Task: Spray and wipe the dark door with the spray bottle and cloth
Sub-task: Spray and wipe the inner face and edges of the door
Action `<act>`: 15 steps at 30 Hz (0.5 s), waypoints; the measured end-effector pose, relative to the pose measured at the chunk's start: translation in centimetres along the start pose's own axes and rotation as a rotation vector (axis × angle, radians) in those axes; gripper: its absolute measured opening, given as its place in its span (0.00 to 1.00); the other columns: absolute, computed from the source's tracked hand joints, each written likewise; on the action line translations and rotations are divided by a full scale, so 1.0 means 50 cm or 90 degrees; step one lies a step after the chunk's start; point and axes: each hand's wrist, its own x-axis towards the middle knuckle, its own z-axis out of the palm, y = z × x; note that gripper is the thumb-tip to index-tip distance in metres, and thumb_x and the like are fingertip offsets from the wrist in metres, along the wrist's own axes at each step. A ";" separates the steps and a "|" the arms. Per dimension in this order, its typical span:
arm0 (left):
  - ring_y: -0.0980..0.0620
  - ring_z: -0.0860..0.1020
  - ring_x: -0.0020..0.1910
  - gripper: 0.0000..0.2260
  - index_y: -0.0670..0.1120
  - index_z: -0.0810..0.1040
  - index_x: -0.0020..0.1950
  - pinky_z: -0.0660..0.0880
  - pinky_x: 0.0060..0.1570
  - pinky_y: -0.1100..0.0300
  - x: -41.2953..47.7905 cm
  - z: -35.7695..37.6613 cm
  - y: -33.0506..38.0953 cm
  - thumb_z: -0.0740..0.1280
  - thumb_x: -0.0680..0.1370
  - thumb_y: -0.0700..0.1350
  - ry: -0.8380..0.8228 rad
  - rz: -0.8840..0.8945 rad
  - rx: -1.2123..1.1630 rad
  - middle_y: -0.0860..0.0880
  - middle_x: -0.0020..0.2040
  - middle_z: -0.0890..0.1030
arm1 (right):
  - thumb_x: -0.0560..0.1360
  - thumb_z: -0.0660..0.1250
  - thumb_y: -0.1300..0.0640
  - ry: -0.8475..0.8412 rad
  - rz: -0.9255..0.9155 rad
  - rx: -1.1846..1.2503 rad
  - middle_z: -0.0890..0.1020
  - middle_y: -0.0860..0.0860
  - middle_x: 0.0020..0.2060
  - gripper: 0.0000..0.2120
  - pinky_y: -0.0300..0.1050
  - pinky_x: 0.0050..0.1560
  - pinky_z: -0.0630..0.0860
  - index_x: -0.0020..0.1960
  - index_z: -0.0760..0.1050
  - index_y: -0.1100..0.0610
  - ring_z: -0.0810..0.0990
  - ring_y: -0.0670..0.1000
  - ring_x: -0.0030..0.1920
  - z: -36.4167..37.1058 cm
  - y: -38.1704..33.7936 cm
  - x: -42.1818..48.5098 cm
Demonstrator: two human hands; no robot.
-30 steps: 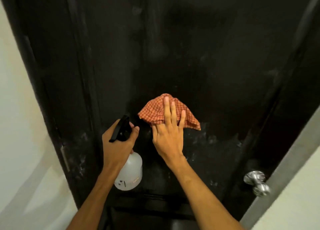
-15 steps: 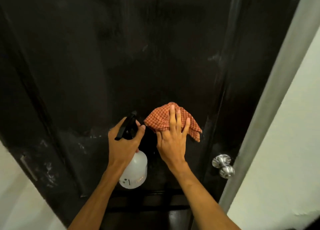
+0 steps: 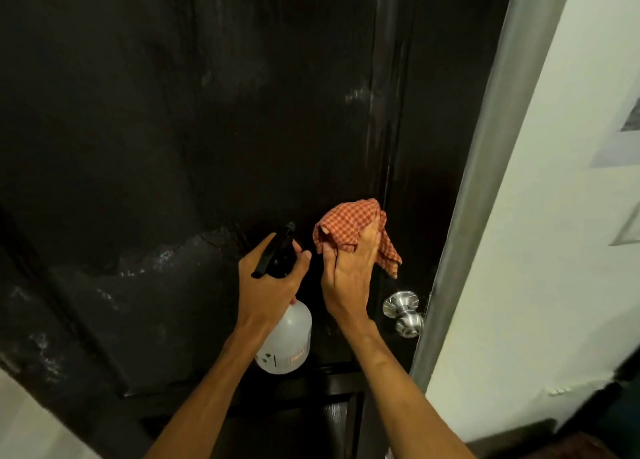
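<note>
The dark door (image 3: 207,129) fills most of the view, with pale smears on its lower left panel. My left hand (image 3: 270,285) grips the black trigger head of a white spray bottle (image 3: 287,341), nozzle pointing up toward the door. My right hand (image 3: 346,275) holds a bunched orange checked cloth (image 3: 346,226) against the door near its right stile, fingers curled into the fabric. One corner of the cloth hangs down to the right.
A silver door knob (image 3: 403,311) sticks out just below and right of the cloth. A grey door frame (image 3: 485,167) runs along the door's right edge, with a white wall (image 3: 554,250) beyond it. A pale wall strip shows at bottom left.
The cloth and my right hand have shifted right toward the door's edge above the knob. My fingers, flat on the cloth before, now bunch it. The left hand followed with the bottle.
</note>
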 end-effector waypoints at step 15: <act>0.56 0.77 0.26 0.06 0.42 0.79 0.44 0.75 0.25 0.61 -0.077 -0.126 -0.123 0.75 0.78 0.38 0.105 -0.098 0.037 0.48 0.34 0.80 | 0.83 0.62 0.58 0.049 -0.069 -0.184 0.50 0.69 0.79 0.20 0.74 0.76 0.44 0.72 0.72 0.66 0.43 0.68 0.81 0.099 0.020 -0.064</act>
